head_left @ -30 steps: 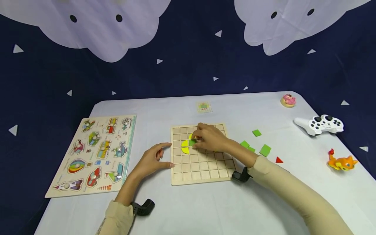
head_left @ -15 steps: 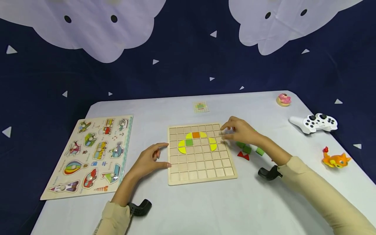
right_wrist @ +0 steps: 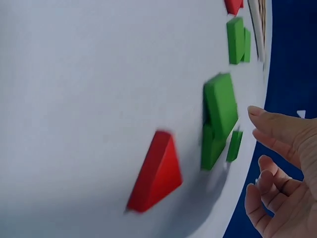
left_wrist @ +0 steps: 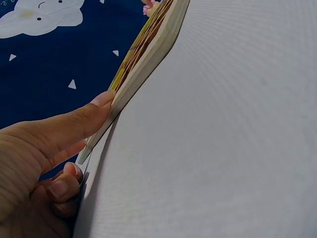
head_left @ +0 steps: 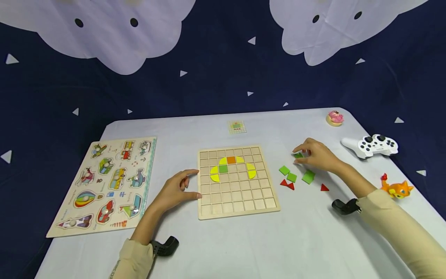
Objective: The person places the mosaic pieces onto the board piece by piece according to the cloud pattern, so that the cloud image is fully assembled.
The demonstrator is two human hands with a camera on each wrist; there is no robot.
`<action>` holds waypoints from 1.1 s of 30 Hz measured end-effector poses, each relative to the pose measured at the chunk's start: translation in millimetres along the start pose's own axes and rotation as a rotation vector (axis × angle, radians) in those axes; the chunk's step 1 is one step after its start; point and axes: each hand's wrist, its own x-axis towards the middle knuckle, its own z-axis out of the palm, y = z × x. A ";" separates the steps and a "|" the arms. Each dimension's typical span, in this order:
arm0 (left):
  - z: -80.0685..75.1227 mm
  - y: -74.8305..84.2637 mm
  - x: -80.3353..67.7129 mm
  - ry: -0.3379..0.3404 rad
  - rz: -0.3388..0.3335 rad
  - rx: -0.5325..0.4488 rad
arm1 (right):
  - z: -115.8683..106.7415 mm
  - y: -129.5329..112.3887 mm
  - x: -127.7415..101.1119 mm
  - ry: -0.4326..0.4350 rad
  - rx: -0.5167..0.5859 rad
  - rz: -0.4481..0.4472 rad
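Two hands busy: right hand (head_left: 315,155) pinching small green square tile (head_left: 298,155); left hand (head_left: 175,189), fingers straight, touching gridded wooden board (head_left: 237,205).

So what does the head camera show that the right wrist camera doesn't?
Only the head view shows the wooden grid board with its yellow, green and orange tiles, the left hand at its edge, the vehicle peg puzzle, white game controller and orange toy. Only the right wrist view shows the thickness of the red triangle tile. Both show the right hand by the loose green square tiles.
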 end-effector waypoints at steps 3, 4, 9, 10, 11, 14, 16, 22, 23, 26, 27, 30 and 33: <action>0.3 -0.2 0.1 -0.001 0.000 0.001 | -1.3 6.3 -2.3 -0.016 -0.015 0.027; 0.4 -0.3 0.1 -0.001 0.000 0.001 | -1.7 7.6 -2.6 -0.022 -0.017 0.035; 0.3 -2.0 -0.1 0.004 -0.002 0.004 | -2.5 10.2 -2.3 -0.046 -0.031 0.061; 0.2 -2.3 -0.1 0.003 -0.001 0.003 | -2.7 10.2 -2.2 -0.050 -0.034 0.063; 0.1 -2.6 -0.1 0.003 0.000 0.003 | -2.9 10.1 -2.0 -0.053 -0.039 0.065; 0.3 -2.1 -0.3 0.004 -0.001 -0.003 | -3.6 10.3 -1.7 -0.060 -0.052 0.061; 0.4 -1.9 -0.3 0.005 -0.003 -0.004 | -4.6 10.2 -1.8 -0.066 -0.065 0.055; 0.5 -1.4 -0.2 0.004 -0.008 -0.021 | -8.4 11.8 -2.7 -0.068 -0.120 0.037; 0.4 -1.2 -0.2 0.005 -0.008 -0.023 | -8.8 12.1 -2.9 -0.067 -0.123 0.038; 0.0 -0.1 -0.3 0.005 -0.011 -0.023 | -8.6 13.4 -3.2 -0.067 -0.123 0.039; -0.1 0.2 -0.3 0.005 -0.011 -0.022 | -8.1 13.7 -3.2 -0.067 -0.127 0.039; -0.2 1.3 -0.3 -0.001 -0.014 -0.021 | -6.2 13.4 -3.1 -0.061 -0.141 0.035; -0.3 0.9 0.0 -0.004 -0.015 -0.017 | -3.9 10.9 -1.9 -0.052 -0.147 0.024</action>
